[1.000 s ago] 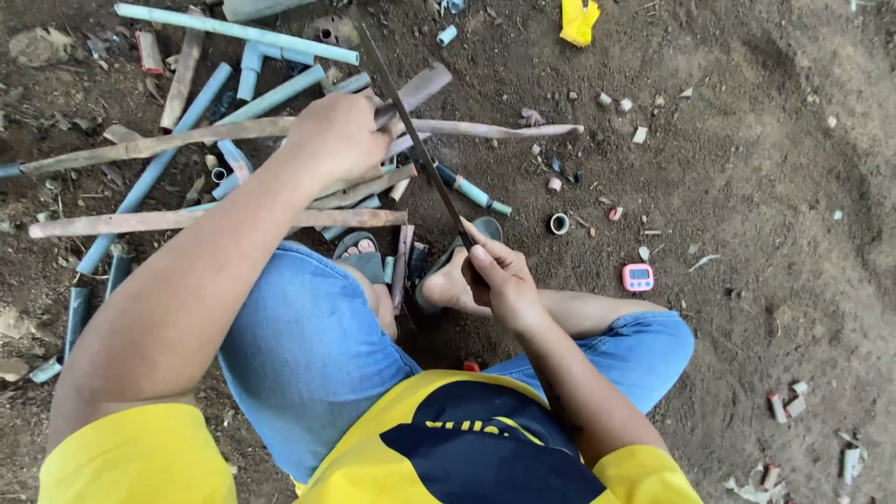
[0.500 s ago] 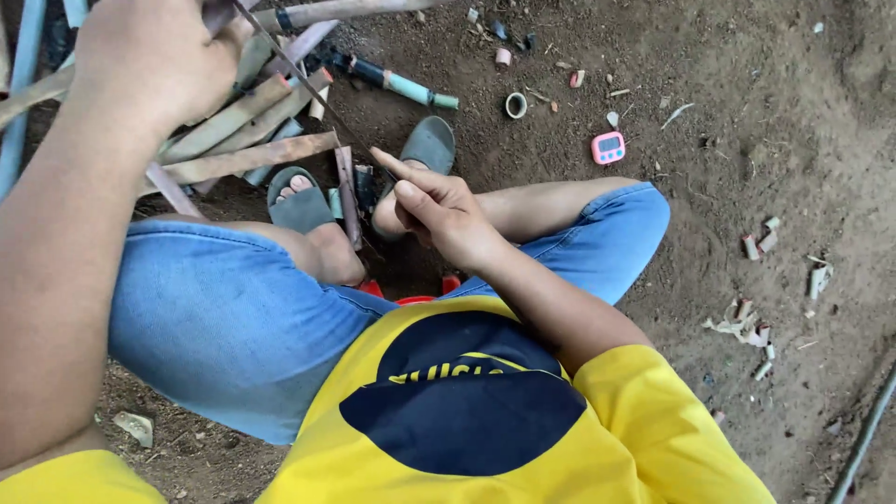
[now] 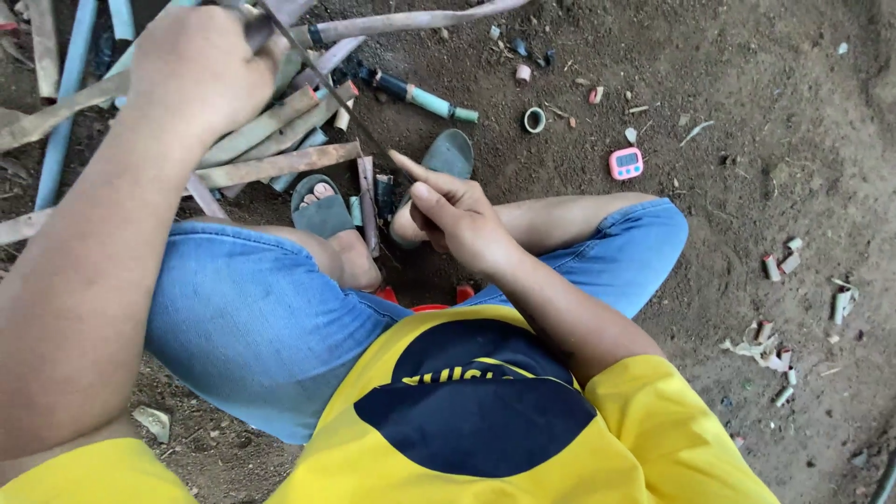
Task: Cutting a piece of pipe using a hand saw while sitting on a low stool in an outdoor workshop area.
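Observation:
I sit cross-legged on dirt in blue jeans and a yellow shirt. My left hand [image 3: 201, 70] is at the top left, closed around a long pale wooden strip [image 3: 411, 19] that runs off to the upper right. My right hand [image 3: 457, 219] sits above my knees, gripping a knife with the forefinger stretched along it. The thin dark blade [image 3: 336, 103] slants up and left to meet the strip beside my left hand. The knife's handle is hidden in the fist.
A heap of split wooden strips [image 3: 271, 163] and blue pipes [image 3: 65, 121] lies at the upper left. A teal-handled tool [image 3: 420, 96], a small ring [image 3: 534, 119] and a pink timer [image 3: 625, 163] lie ahead. Cut scraps [image 3: 779, 266] litter the right. My feet wear grey sandals [image 3: 322, 210].
The view has dropped and drawn closer to my lap. My left hand with the strip now sits at the top left corner. My right hand keeps the knife over my knees.

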